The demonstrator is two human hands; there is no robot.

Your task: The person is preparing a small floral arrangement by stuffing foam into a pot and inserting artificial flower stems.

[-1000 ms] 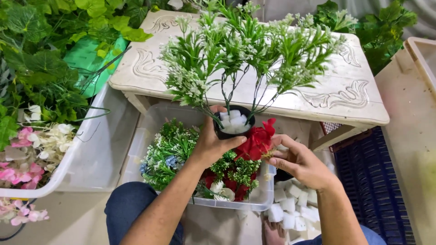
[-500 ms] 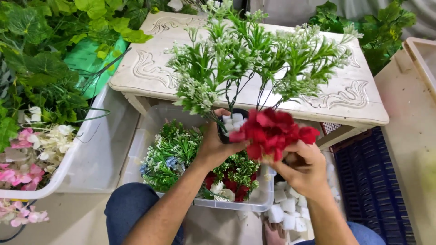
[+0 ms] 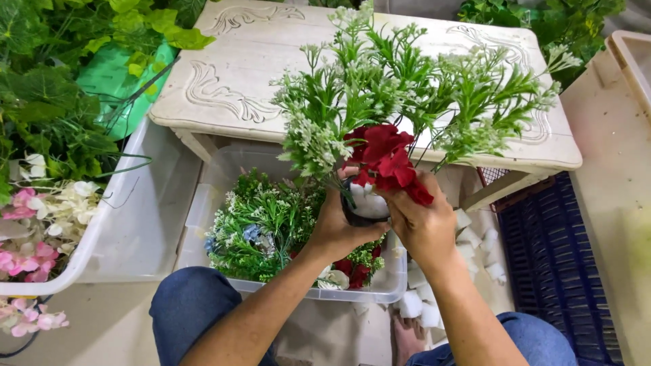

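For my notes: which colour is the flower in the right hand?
Red flower, held by the right hand; head view.

A small dark pot [image 3: 363,207] of white filler stands upright, with green, white-tipped sprigs [image 3: 407,88] fanning above and red flowers [image 3: 386,159] at its mouth.

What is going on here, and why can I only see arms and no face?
The camera sits on the person's head and looks down, so you see only their own arms and knees. The left hand holds a small dark pot with green and white sprigs standing up in it. The right hand holds a bunch of red flowers right at the pot, in among the sprigs. Below is a clear plastic box with more greenery and red flowers inside. Behind stands a white carved table. On the left is another bin holding pink and white flowers. White foam pieces lie on the floor.
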